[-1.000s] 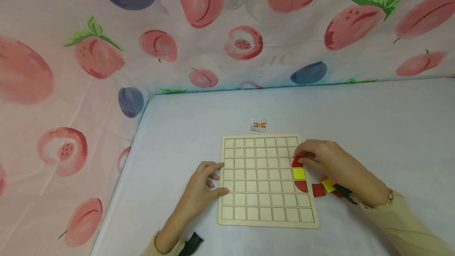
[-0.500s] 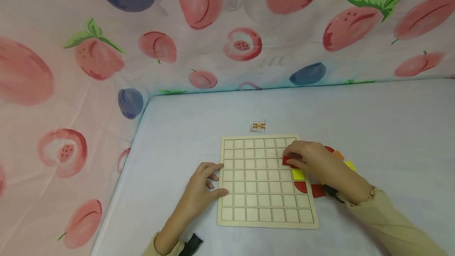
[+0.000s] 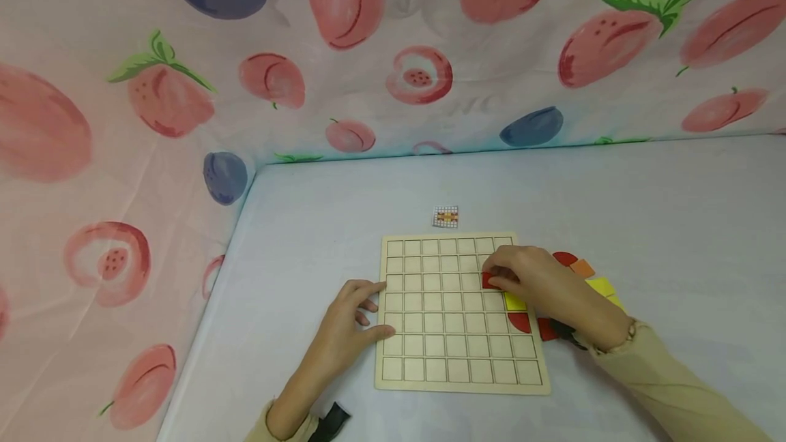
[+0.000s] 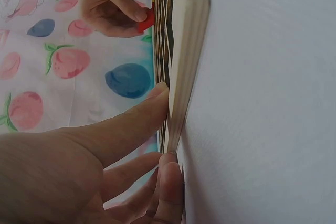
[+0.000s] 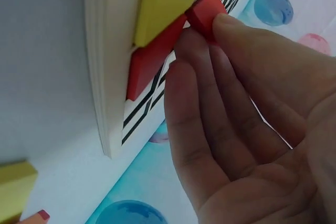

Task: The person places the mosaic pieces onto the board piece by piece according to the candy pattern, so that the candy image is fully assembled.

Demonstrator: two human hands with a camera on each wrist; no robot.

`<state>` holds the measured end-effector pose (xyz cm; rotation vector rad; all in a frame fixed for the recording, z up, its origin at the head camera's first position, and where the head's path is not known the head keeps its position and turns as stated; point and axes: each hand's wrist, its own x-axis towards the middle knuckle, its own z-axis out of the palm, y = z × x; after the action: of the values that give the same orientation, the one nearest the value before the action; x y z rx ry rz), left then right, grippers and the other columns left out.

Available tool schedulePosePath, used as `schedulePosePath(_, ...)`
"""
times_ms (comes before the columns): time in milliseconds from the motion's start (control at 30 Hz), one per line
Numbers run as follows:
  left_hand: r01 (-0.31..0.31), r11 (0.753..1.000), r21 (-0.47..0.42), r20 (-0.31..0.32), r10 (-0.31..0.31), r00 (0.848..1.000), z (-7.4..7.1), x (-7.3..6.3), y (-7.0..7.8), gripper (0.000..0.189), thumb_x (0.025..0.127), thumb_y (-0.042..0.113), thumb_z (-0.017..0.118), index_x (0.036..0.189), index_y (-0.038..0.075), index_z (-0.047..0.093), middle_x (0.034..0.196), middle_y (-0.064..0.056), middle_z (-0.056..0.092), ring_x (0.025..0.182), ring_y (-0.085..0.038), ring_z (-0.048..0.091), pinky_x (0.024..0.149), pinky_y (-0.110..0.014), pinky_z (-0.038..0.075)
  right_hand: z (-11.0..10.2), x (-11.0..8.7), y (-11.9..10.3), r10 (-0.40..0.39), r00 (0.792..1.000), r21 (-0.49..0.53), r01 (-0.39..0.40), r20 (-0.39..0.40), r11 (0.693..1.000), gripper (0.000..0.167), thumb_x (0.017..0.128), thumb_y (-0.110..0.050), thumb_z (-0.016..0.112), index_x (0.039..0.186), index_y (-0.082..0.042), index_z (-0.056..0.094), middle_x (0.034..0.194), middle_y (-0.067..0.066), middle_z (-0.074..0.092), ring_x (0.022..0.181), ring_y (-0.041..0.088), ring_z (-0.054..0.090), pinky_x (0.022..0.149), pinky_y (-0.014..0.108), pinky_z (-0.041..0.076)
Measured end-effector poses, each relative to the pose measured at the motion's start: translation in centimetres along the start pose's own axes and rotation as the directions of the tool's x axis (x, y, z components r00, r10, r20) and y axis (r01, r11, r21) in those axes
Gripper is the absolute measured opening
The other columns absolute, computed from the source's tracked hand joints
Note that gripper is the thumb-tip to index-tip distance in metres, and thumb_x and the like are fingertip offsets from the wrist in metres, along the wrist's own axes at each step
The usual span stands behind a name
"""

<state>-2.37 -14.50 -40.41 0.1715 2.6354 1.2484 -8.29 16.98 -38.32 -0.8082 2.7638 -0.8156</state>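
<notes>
A pale wooden grid board (image 3: 439,333) lies on the white table. My left hand (image 3: 344,322) touches its left edge, thumb and index finger spread apart along it; in the left wrist view the thumb (image 4: 152,100) lies on the rim. My right hand (image 3: 531,271) pinches a red tile (image 3: 488,281) over the board's right part. The right wrist view has that tile (image 5: 206,14) tilted between thumb and fingertips, its corner right at another red tile (image 5: 155,59). In the right column sit a yellow square tile (image 3: 514,302) and a rounded red tile (image 3: 519,322).
Right of the board are loose tiles: a rounded red one (image 3: 563,258), an orange one (image 3: 582,268), yellow ones (image 3: 600,286) and a red one (image 3: 548,329) partly under the wrist. A small pattern card (image 3: 445,217) lies behind the board. Fruit-print cloth (image 3: 368,87) bounds the table.
From the right column my right hand has shifted left, a red tile now in its fingertips over the adjoining column. Loose tiles formerly behind the arm show. My left hand stays put.
</notes>
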Motion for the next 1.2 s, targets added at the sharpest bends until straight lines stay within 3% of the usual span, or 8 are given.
schedulePosePath(633, 0.006, 1.000, -0.005, 0.002, -0.006, 1.000, 0.0, 0.0, 0.0, 0.066, 0.075, 0.013, 0.086, 0.135, 0.010, 0.059, 0.131, -0.006, 0.053, 0.085, -0.013, 0.054, 0.074, -0.023, 0.051, 0.4, 0.0, 0.1, -0.014, 1.000, -0.133, 0.011, -0.023, 0.991, 0.025, 0.083, -0.018, 0.081, 0.105, -0.010, 0.073, 0.098, -0.002, 0.064, 0.086, 0.012, 0.055, 0.074, 0.031, 0.053)
schedulePosePath(900, 0.003, 1.000, -0.004, -0.001, -0.003, 1.000, 0.0, 0.0, 0.0, 0.065, 0.075, 0.013, 0.086, 0.135, 0.010, 0.060, 0.130, -0.005, 0.053, 0.085, -0.013, 0.055, 0.074, -0.023, 0.051, -0.7, -0.5, 0.4, -0.039, 0.998, -0.180, 0.029, -0.051, 0.983, 0.024, 0.083, -0.016, 0.081, 0.105, -0.008, 0.073, 0.101, 0.000, 0.065, 0.091, 0.016, 0.059, 0.077, 0.034, 0.055)
schedulePosePath(1033, 0.004, 1.000, -0.004, -0.001, -0.004, 1.000, 0.0, 0.0, 0.0, 0.065, 0.075, 0.013, 0.086, 0.134, 0.010, 0.060, 0.130, -0.006, 0.053, 0.085, -0.013, 0.054, 0.074, -0.023, 0.051, -1.5, -0.9, 0.7, -0.010, 0.999, -0.195, 0.001, -0.046, 0.981, 0.027, 0.082, -0.016, 0.082, 0.106, -0.007, 0.074, 0.100, 0.002, 0.066, 0.087, 0.016, 0.055, 0.076, 0.035, 0.055)
schedulePosePath(1200, 0.005, 1.000, -0.004, -0.003, -0.005, 1.000, 0.0, 0.0, 0.0, 0.065, 0.075, 0.012, 0.087, 0.134, 0.010, 0.060, 0.130, -0.006, 0.053, 0.084, -0.013, 0.055, 0.073, -0.023, 0.051, -2.5, -1.8, 1.1, 0.068, 0.997, -0.175, -0.073, -0.031, 0.982, 0.030, 0.084, -0.018, 0.081, 0.111, -0.008, 0.074, 0.104, 0.003, 0.065, 0.095, 0.019, 0.057, 0.084, 0.042, 0.056)
